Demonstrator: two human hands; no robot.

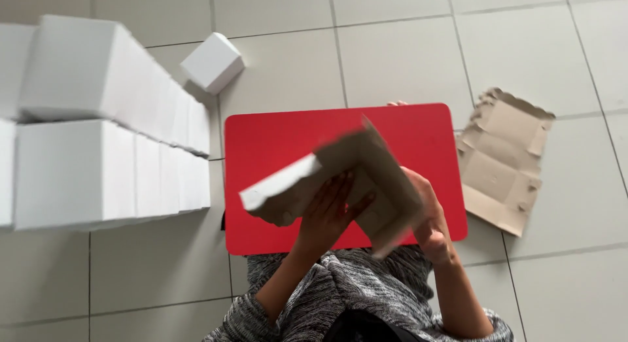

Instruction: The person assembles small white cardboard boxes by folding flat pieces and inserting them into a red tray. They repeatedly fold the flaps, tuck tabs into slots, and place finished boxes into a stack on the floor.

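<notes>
Both hands hold a partly folded cardboard box blank (340, 178), white outside and brown inside, above a red board (275, 139). My left hand (330, 211) presses its fingers against the brown inner face from below. My right hand (428, 214) grips the right flap, which is bent up. The blank is blurred by motion.
A stack of finished white boxes (98, 119) fills the left side on the tiled floor. One single white box (212, 62) lies apart behind it. A flat brown cardboard blank (504, 159) lies on the floor right of the red board.
</notes>
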